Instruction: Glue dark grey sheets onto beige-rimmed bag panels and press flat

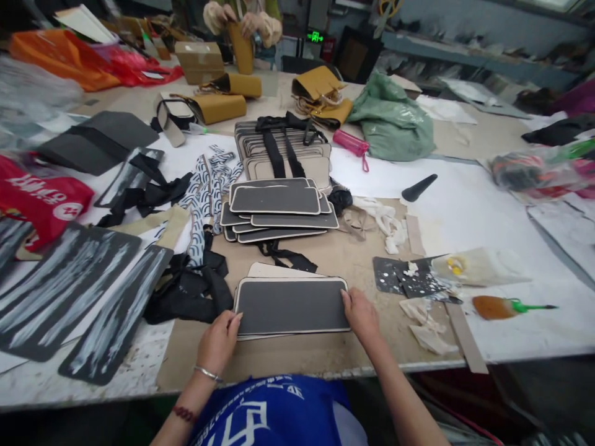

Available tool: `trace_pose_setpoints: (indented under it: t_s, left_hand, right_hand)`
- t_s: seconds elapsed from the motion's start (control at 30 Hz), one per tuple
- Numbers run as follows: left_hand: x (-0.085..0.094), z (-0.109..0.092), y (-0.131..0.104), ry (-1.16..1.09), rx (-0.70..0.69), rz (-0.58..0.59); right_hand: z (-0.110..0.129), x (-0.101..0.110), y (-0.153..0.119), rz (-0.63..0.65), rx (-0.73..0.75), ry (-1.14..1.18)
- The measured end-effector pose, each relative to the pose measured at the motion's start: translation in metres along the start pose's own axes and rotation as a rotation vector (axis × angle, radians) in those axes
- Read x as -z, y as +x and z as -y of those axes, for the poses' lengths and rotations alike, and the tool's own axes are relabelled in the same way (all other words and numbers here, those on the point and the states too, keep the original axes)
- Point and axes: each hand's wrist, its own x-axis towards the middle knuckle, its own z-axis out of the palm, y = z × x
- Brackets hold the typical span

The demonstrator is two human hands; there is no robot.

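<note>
A dark grey rectangular panel with a pale border and rounded corners lies before me, on top of other pale-edged panels. At its left edge my left hand is closed, thumb pressed on the lower corner. My right hand pinches the upper right edge between thumb and fingers. Just beyond lies a loose pile of similar grey panels. Behind that pile stands a larger stack of beige panels with black straps across it.
Glue-streaked dark sheets lie at left beside black fabric strips. On the right are a glue bottle with a green nozzle, a spattered dark piece and a black tapered tool. Across the table, a person's hands hold a mustard-coloured piece.
</note>
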Motion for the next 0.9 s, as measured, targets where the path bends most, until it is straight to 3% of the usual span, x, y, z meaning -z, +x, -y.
trace_pose_setpoints:
  t_s: [0.9]
  left_hand:
    - [0.0,-0.007,-0.002,-0.089,0.057,-0.069]
  right_hand:
    - [-0.003,-0.008,0.01,0.065,-0.005,-0.067]
